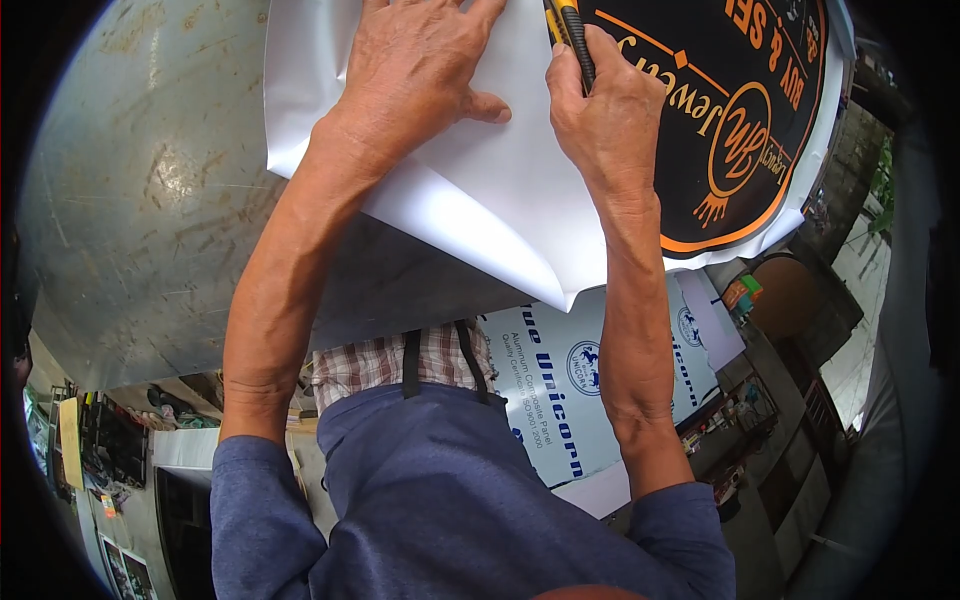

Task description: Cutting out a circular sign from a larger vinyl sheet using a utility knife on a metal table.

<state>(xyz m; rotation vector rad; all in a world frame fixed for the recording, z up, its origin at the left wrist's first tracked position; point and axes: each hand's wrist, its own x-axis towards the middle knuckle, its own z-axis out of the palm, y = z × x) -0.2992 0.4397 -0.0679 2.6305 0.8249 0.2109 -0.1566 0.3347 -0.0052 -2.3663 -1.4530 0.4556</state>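
Head view. We see the right hand (600,110), upper centre of the frame, closed around a yellow-and-black utility knife (568,28), whose tip runs out of view past the top edge. The left hand (420,75), just to its left, lies open and flat, pressing down a white sheet (480,210) that covers part of a black-and-orange printed sign (730,120) at upper right. Both rest on a scuffed metal table (140,200) filling the left of the frame.

We judge the chief risk to be a slip of the blade: the left thumb (485,107) lies near the knife hand, so a sideways skid could cut it. The sheet's lower corner hangs unsupported past the table edge; should the flat hand ease its pressure, we judge the sheet could shift and the cut wander into the printed face.
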